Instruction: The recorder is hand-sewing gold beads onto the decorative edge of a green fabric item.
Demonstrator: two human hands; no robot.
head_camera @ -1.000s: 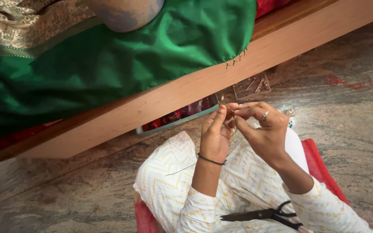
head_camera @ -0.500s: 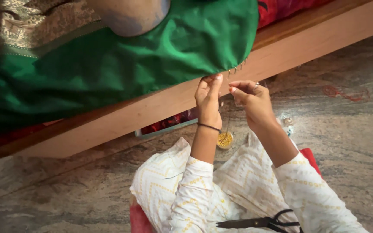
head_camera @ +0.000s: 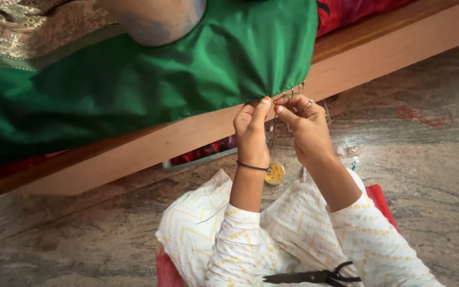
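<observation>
Seen from above, over a lap in a white garment with a yellow zigzag print (head_camera: 293, 234). Left hand (head_camera: 252, 133) raised to the lower edge of a shiny green silk cloth (head_camera: 150, 79), fingers (head_camera: 261, 106) pinched on the hem right where it gathers into folds. Thin dark bangle (head_camera: 252, 167) around that wrist. Right hand (head_camera: 308, 130) just beside the left, nearly touching it, fingers closed in a fine pinch at the same hem; whatever sits between them too small to make out, perhaps a thread or needle. Silver ring (head_camera: 308, 105) on one finger. Green cloth draped over a long pale wooden frame bar (head_camera: 389, 56) running slantwise across the view, with a short row of small thread loops (head_camera: 293, 91) hanging from its corner just above the right hand. Red cloth (head_camera: 346, 10) lying beyond the bar. Small round dish of golden beads (head_camera: 275, 173) on the mottled stone floor (head_camera: 81, 244), below and between the wrists. Black-handled scissors (head_camera: 314, 277) resting on the lap, well apart from both hands. Red cushion (head_camera: 381, 196) under the seated person.
</observation>
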